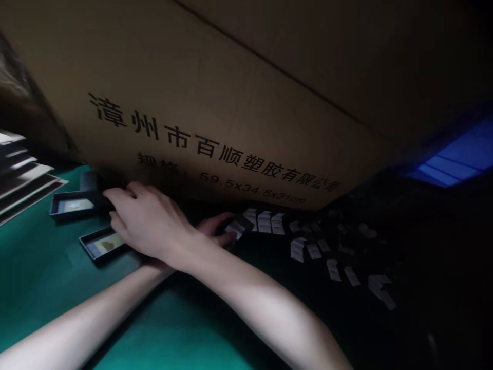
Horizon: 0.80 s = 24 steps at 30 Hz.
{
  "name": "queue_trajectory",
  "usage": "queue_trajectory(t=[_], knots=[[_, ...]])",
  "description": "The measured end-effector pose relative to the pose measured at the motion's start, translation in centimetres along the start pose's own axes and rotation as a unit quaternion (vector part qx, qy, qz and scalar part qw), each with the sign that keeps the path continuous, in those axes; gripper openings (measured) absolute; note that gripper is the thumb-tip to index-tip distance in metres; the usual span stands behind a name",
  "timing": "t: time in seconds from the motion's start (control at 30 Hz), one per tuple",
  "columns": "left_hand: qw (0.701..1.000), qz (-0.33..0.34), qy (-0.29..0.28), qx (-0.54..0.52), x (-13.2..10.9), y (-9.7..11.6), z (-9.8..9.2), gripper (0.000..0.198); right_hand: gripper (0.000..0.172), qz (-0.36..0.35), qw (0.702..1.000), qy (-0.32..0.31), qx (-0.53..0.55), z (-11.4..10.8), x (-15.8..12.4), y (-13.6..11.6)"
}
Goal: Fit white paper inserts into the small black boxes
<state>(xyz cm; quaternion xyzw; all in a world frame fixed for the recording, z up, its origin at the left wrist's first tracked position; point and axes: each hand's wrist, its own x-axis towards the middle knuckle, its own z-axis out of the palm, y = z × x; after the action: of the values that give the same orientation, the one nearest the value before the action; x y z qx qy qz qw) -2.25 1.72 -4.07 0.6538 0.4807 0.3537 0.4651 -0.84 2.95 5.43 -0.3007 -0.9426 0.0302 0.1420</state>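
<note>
My arms are crossed over a green mat (46, 288). My right hand (144, 223) reaches left with its fingers curled on the edge of a small black box (90, 184). In front of it lie two open black trays, one with a pale insert (73, 205) and a nearer one holding a yellowish piece (100, 244). My left hand (216, 226) shows from under the right forearm, with its fingers pinched on a small dark piece with a white tag (235, 229).
A big cardboard carton (239, 92) with printed characters leans close overhead and fills the back. Several small white-tagged pieces (308, 246) are scattered on the dark surface to the right. Flat stacked trays (19, 174) sit at the left edge. A blue glow (454, 159) shows at the right.
</note>
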Motion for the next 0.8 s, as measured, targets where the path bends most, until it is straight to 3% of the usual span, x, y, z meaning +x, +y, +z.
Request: queue_trajectory(t=[0.13,0.33,0.53,0.7,0.8], knots=[[0.999,-0.032,-0.035,0.007,0.6,0.7,0.2,0.079,0.036,0.011,0.999,-0.012,0.028,1.2,1.6,-0.6],[0.997,-0.002,-0.060,-0.040,1.1,0.6,0.1,0.064,0.035,0.035,0.997,-0.033,0.054,1.5,3.9,-1.6],[0.994,0.005,-0.100,-0.047,0.7,2.4,-0.6,0.059,0.044,0.114,0.991,-0.028,0.070,2.0,5.6,-3.6],[0.994,-0.005,-0.093,-0.050,0.5,3.0,-0.7,0.055,0.026,0.120,0.991,0.055,-0.012,2.4,5.6,-4.0],[0.995,-0.001,-0.081,-0.050,0.7,2.5,-0.5,0.055,0.025,0.107,0.993,0.041,-0.031,2.0,5.4,-3.2]])
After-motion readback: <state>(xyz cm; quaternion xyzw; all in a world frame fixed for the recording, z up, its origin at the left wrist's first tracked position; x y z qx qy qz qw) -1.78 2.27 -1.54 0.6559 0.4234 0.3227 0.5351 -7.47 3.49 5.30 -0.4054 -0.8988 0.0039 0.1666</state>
